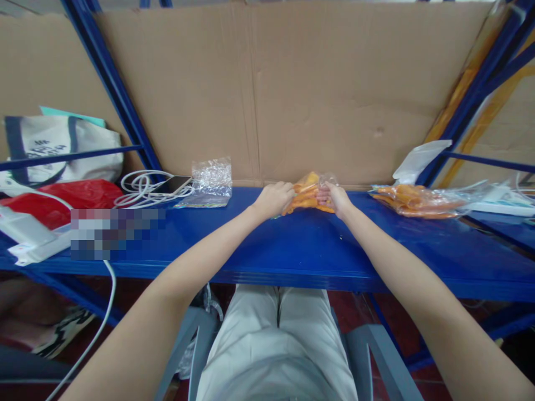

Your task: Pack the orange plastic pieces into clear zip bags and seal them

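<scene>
A clear plastic bag of orange, soft-looking contents (pixel 307 195) lies at the back of the blue table, close to the cardboard wall. My left hand (pixel 273 199) is closed on its left edge, fingers curled over. From the other side, my right hand (pixel 337 199) grips the bag's right part, the fingers against the plastic and the orange material. What exactly the contents are cannot be made out. Another clear bag with similar orange contents (pixel 418 200) rests farther right, apart from my hands.
On the blue table (pixel 288 245), a crinkled clear plastic bag (pixel 212 184) stands at left beside a phone (pixel 178 184) and coiled white cable (pixel 140 189). Farther left are a white power strip (pixel 45 245), a red bag (pixel 83 195) and a canvas tote (pixel 62 145). Blue posts flank the cardboard.
</scene>
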`<state>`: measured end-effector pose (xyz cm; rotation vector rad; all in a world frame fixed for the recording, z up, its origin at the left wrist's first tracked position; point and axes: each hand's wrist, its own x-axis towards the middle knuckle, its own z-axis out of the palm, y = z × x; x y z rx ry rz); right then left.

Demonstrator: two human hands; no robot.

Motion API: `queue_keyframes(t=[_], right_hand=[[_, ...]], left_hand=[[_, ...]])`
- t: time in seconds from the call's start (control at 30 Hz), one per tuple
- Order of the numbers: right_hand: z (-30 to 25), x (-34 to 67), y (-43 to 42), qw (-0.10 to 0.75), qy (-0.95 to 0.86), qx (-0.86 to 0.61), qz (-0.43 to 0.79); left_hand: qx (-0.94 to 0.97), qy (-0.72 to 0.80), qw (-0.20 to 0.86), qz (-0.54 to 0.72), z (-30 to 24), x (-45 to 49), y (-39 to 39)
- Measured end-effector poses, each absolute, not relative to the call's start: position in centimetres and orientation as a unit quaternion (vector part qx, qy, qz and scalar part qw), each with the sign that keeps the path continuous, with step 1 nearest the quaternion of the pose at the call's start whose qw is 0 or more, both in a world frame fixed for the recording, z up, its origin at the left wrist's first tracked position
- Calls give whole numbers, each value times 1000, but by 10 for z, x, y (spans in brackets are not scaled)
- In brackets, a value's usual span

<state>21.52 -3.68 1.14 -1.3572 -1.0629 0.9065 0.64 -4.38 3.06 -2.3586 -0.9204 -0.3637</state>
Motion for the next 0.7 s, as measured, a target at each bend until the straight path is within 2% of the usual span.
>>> queue_keyframes(t=[0.23,0.37,0.5,0.7], right_hand=[[8,214,-43,495,-454,-633,386],[11,211,-46,491,-454,-633,391],[10,208,-41,488,-455,-633,392],[-1,205,-22,513,-496,-549,434]], left_hand=[[-884,-407,207,-100,21,19,-60],[-874,-457,163,-10,19,6,-53],[-865,-468,178,22,22,-1,-49],[-845,-473,245,-55,44,13,-49]])
